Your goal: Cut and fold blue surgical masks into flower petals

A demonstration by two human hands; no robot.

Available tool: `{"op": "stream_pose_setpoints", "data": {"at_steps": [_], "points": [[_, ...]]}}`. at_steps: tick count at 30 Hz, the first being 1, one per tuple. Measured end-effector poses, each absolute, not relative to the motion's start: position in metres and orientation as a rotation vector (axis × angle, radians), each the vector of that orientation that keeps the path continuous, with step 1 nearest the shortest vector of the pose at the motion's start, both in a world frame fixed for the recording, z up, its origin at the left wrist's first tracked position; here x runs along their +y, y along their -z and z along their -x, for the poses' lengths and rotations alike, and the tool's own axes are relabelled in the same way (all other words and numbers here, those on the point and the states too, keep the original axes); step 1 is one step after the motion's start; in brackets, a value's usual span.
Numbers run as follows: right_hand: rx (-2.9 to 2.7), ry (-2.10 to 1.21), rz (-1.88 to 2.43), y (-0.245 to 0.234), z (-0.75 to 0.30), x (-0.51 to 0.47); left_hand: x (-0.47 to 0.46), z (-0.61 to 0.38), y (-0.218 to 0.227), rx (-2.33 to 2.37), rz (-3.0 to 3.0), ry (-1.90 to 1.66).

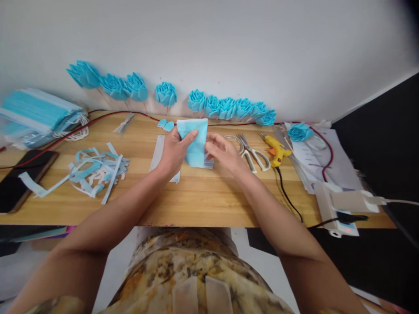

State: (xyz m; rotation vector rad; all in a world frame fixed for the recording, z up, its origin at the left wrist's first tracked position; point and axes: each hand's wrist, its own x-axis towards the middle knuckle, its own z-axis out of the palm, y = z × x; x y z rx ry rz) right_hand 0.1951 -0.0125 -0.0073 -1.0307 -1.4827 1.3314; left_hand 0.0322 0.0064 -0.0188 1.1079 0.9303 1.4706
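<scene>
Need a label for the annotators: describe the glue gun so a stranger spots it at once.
On the wooden desk, look right of the right hand, just past the white-handled scissors. The glue gun lies there, a black cord trailing from it. It is the only bright yellow thing on the desk.

Both hands hold a blue sheet [195, 139] upright above the wooden table [203, 200]. The left hand [175, 150] pinches its nine o'clock edge and the right hand [222, 152] its three o'clock edge. Scissors [253, 155] and a yellow glue gun [277, 150] lie at three o'clock of the sheet, cut scraps [94, 170] at nine o'clock, and blue paper flowers [229, 107] at twelve o'clock along the wall.
</scene>
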Motion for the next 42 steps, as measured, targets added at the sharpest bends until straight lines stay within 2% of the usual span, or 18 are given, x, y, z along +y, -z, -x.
{"op": "stream_pose_setpoints", "data": {"at_steps": [4, 17, 24, 29, 37, 42], "points": [[-1.550, -1.411, 1.068, 0.016, -0.183, -0.018, 0.005, -0.031, 0.017, 0.916, -1.070, -1.509], [-1.686, -1.142, 1.276, 0.025, -0.173, -0.021, 0.001, -0.035, 0.019, 0.954, -1.098, -1.490], [-1.716, -1.247, 1.218, 0.021, -0.177, -0.023, 0.006, -0.032, 0.024, 0.976, -1.149, -1.513], [-1.530, -1.305, 1.114, 0.013, -0.183, -0.021, 0.001, -0.034, 0.021, 1.005, -1.163, -1.499], [-1.422, -1.064, 1.119, 0.016, -0.189, -0.014, -0.004, -0.038, 0.017, 0.945, -1.115, -1.460], [-1.340, -1.105, 1.084, 0.010, -0.192, -0.012, -0.003, -0.036, 0.017, 0.904, -1.112, -1.431]]}}
